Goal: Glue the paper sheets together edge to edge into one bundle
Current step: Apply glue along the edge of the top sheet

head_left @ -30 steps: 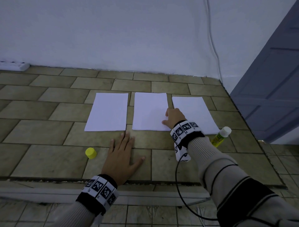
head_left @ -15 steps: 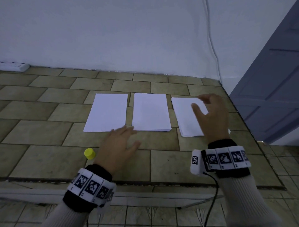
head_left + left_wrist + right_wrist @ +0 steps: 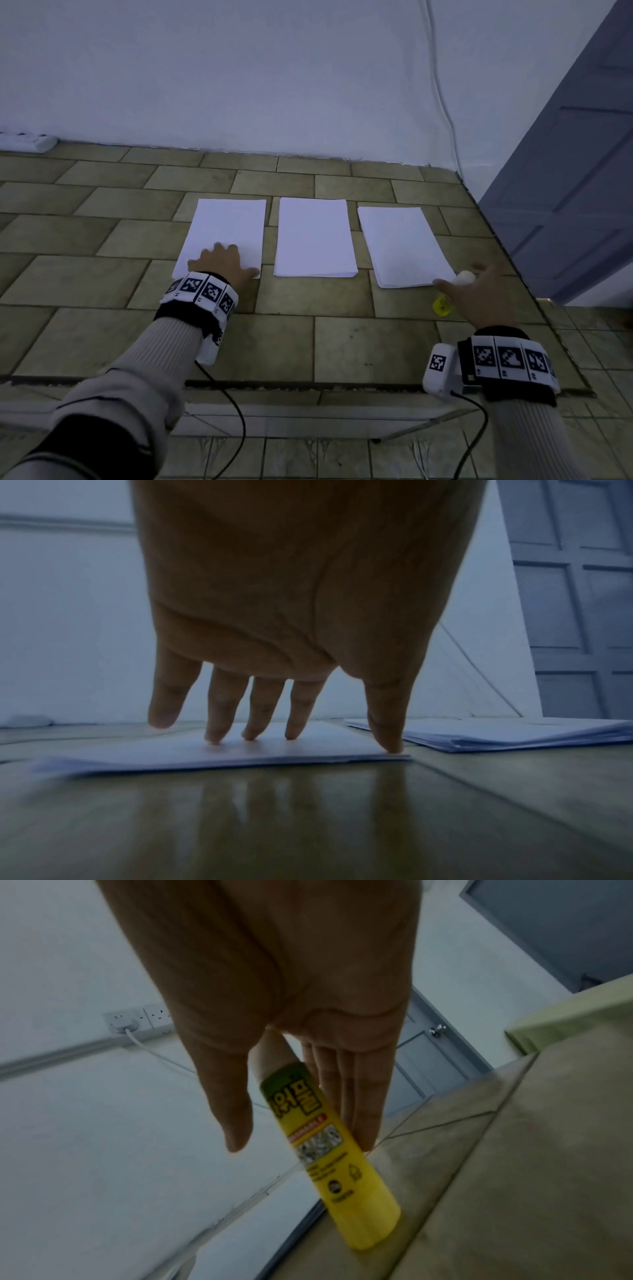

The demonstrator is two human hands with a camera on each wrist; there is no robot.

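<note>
- At the far left, against the wall, we see a white power strip lying on the tiled floor.
- Our left hand rests on the near edge of the left paper stack; the left wrist view shows straight, spread fingertips pressing down on the top sheet, the thumb at the stack's near right corner, nothing gripped.
- The middle paper stack lies flat just beside the left one, a strip of tile between them, untouched.
- The right paper stack lies a little askew, apart from the middle one.
- The yellow glue stick lies on the tile at the near right corner of that stack, its white uncapped end pointing away from us.
- Our right hand hovers over the glue stick with fingers straight and thumb spread; in the right wrist view the fingers run alongside the tube, and we cannot quite tell whether they touch it, but nothing curls around it.
- A grey door stands at the far right.
</note>
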